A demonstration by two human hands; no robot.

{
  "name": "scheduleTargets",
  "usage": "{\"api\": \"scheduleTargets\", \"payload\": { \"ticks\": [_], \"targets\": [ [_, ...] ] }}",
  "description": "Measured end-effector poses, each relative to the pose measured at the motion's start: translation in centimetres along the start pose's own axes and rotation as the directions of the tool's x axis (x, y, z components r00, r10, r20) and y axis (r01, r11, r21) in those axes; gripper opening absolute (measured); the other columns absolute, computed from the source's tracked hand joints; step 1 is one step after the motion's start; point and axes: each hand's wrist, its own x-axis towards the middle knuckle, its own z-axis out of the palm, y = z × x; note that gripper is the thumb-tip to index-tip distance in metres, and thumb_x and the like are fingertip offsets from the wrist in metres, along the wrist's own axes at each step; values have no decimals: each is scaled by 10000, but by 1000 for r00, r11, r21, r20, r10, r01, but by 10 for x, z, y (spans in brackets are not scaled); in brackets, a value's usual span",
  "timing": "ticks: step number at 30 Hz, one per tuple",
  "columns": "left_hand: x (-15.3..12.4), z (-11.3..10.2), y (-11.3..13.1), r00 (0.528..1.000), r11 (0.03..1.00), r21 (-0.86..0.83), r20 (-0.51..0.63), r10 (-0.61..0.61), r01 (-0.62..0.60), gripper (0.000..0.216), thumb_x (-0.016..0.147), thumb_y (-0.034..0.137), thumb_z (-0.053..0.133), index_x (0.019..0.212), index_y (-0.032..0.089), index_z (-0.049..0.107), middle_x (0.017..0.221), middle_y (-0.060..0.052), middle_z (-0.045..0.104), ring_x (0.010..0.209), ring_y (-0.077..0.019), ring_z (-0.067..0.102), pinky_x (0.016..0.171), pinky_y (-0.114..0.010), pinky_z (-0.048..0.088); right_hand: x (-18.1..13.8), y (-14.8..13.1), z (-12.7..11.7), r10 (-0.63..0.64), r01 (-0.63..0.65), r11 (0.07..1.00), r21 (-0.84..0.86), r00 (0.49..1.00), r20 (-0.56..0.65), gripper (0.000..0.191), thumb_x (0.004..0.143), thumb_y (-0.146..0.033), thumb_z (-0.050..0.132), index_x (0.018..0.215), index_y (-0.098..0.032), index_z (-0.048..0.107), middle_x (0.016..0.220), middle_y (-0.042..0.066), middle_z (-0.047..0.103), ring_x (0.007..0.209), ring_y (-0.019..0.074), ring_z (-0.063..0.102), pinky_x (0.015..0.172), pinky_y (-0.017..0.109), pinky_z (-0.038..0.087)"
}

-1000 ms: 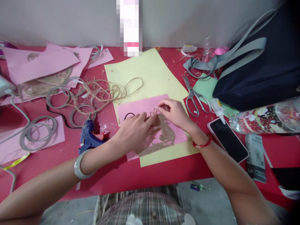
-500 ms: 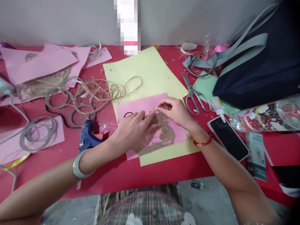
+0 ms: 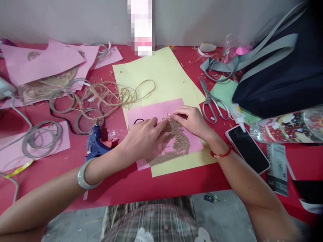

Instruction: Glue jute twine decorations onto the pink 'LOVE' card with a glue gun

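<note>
A pink sheet (image 3: 155, 107) carries a picture built up from brown jute twine (image 3: 180, 144). At the picture's upper edge, my right hand (image 3: 190, 121) pinches a small loop of twine (image 3: 165, 118) between thumb and fingertips. My left hand (image 3: 145, 136) lies over the sheet's left part, its index finger stretched to the same loop and its thumb apart, resting on the twine picture. Part of the picture is hidden under this hand. A blue glue gun (image 3: 94, 143) is beside my left forearm, nozzle pointing away from me.
Loose twine (image 3: 123, 95) tangles across yellow paper (image 3: 156, 77) and the red table (image 3: 121, 191). Grey tape rings (image 3: 41, 139) are at left. Scissors (image 3: 212, 102), a glue bottle (image 3: 237, 114), a phone (image 3: 248, 146), a patterned bottle (image 3: 290, 126) and a dark bag (image 3: 277, 77) crowd the right.
The view has shifted slightly. My right fingertips have sunk a little closer to the twine picture with the loop; my left hand stays nearly in place.
</note>
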Motion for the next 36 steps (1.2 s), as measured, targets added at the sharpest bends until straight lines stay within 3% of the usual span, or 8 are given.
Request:
{"api": "scheduleTargets", "payload": {
  "ticks": [6,10,17,23,32,36],
  "targets": [
    [-3,-2,0,996,997,6,-44,81,-81,419,1115,401,412,1459,200,540,1027,-116,646,828,-225,676,692,-317,473,0,-3,-3,32,-33,999,26,999,30,458,1028,-550,570,811,-197,765,858,75,739,789,205,629,763,345,473],
    [1,3,0,992,992,6,-39,123,-123,489,1119,439,398,1559,228,439,1085,-127,639,901,-230,675,740,-319,475,0,-3,-3,46,-47,998,35,999,26,506,1022,-589,553,786,-193,763,821,72,732,776,208,635,736,343,468],
    [7,10,-2,994,994,36,-29,107,-106,599,1111,534,368,1608,198,389,1094,-148,629,870,-238,674,686,-322,441,1,0,-3,53,-55,993,109,998,14,399,1020,-495,589,856,-201,803,911,73,787,858,215,701,795,340,501],
    [6,6,-1,995,994,47,-22,101,-100,598,1112,536,362,1613,211,388,1076,-140,641,854,-232,678,686,-318,437,2,-3,-5,53,-52,996,71,998,-16,452,1012,-548,579,788,-206,773,814,55,754,789,206,667,757,337,485],
    [0,2,1,990,984,115,-17,139,-136,572,1128,469,344,1611,166,393,1080,-152,648,903,-263,673,688,-347,448,1,-1,-6,23,-24,1000,11,1000,6,339,1017,-360,582,773,-199,754,850,56,715,809,195,641,778,339,473],
    [-2,1,1,990,983,118,-1,143,-142,573,1130,475,319,1604,167,410,1070,-150,643,894,-258,672,709,-351,454,1,0,-6,18,-18,999,27,1000,6,352,1020,-383,588,777,-197,762,848,53,714,810,192,645,774,337,473]
  ]
}}
